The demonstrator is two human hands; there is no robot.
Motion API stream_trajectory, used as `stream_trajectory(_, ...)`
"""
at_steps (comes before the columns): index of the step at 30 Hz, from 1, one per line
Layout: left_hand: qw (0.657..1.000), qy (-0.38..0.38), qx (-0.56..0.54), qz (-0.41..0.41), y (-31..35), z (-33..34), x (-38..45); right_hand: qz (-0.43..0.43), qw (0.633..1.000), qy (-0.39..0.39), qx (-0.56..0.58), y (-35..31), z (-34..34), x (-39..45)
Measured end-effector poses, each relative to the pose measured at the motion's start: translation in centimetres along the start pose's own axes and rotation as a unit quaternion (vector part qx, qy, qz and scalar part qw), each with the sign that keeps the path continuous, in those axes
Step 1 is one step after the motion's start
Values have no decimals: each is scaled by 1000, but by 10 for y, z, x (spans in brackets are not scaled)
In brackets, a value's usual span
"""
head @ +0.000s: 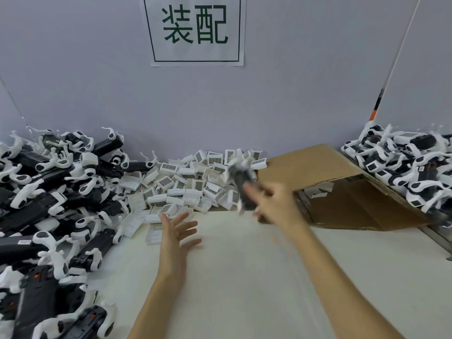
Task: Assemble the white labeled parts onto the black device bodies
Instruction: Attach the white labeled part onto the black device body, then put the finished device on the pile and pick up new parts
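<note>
While one black device body (241,184) is gripped in the right hand (271,204), the left hand (177,231) is held spread and empty above the table (244,277).

Two bare hands are seen: the right one is curled round the blurred device body, white pieces showing at its top, raised just in front of the heap of white labeled parts (190,182); the parts lie too many and too overlapped to be counted. One large pile of black device bodies (49,216) is spread along the left, and a second pile (406,167) is stacked at the far right. One flattened cardboard box (342,187) lies between heap and right pile. One paper sign (195,30) is fixed on the wall.
</note>
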State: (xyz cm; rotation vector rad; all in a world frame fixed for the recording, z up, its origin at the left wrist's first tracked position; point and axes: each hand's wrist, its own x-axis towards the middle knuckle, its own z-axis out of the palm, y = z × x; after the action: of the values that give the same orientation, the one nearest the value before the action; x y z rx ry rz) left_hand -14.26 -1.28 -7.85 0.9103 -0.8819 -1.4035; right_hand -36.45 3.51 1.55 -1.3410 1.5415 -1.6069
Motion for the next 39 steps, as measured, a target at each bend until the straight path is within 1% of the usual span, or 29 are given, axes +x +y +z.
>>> stream_trajectory(1,1000,1,4,0,-1,0,0,30,973,41,224,-16,-19,15)
stream_trajectory(2,1000,-4,11,1,-2,0,0,33,890,73,450,-30,-37,26)
stream_trajectory(3,1000,-11,22,4,-4,0,-1,26,799,108,591,-37,-51,32)
stream_trajectory(4,999,-18,35,10,-7,1,-1,23,747,127,652,-39,-57,35)
stream_trajectory(5,999,-24,45,13,-8,1,0,29,737,127,663,-37,-53,32)
stream_trajectory(7,998,-34,58,14,-11,1,3,71,771,94,626,-22,-30,16)
stream_trajectory(9,997,-36,64,10,-12,1,4,129,800,31,585,0,0,-6)
stream_trajectory(11,997,-36,67,9,-10,3,3,189,807,-17,559,20,28,-26)
stream_trajectory(14,996,-25,84,6,-7,5,0,259,815,-58,515,43,59,-47)
stream_trajectory(17,993,-1,117,21,-7,6,-6,288,826,-95,475,53,76,-58)
stream_trajectory(19,980,29,185,66,-10,6,-10,293,833,-107,456,56,77,-59)
stream_trajectory(20,961,56,248,109,-9,3,-9,296,836,-112,448,57,78,-58)
stream_trajectory(21,930,89,322,153,-7,0,-7,298,840,-113,440,57,79,-58)
stream_trajectory(22,886,119,407,188,-2,-4,-2,298,843,-113,434,58,80,-57)
stream_trajectory(23,829,148,497,208,6,-8,7,298,846,-113,428,59,81,-56)
stream_trajectory(24,772,170,576,207,18,-13,18,297,849,-113,423,60,81,-55)
stream_trajectory(26,668,200,700,154,53,-21,42,295,853,-115,414,61,82,-54)
stream_trajectory(27,621,203,747,124,72,-26,54,294,855,-116,411,61,82,-54)
stream_trajectory(29,530,184,824,77,103,-42,75,295,856,-120,407,61,84,-56)
stream_trajectory(30,490,167,854,60,114,-51,83,295,856,-123,407,61,85,-56)
stream_trajectory(32,424,126,896,40,125,-67,92,297,856,-125,404,60,87,-57)
stream_trajectory(34,372,104,922,40,127,-74,94,300,857,-122,400,60,87,-57)
stream_trajectory(35,354,100,929,43,126,-74,94,301,859,-121,397,59,87,-57)
stream_trajectory(36,346,97,932,46,126,-73,95,301,860,-120,395,59,87,-57)
stream_trajectory(37,348,94,931,49,125,-71,96,300,861,-120,393,58,87,-57)
stream_trajectory(39,369,94,923,57,123,-69,96,300,862,-118,390,58,86,-57)
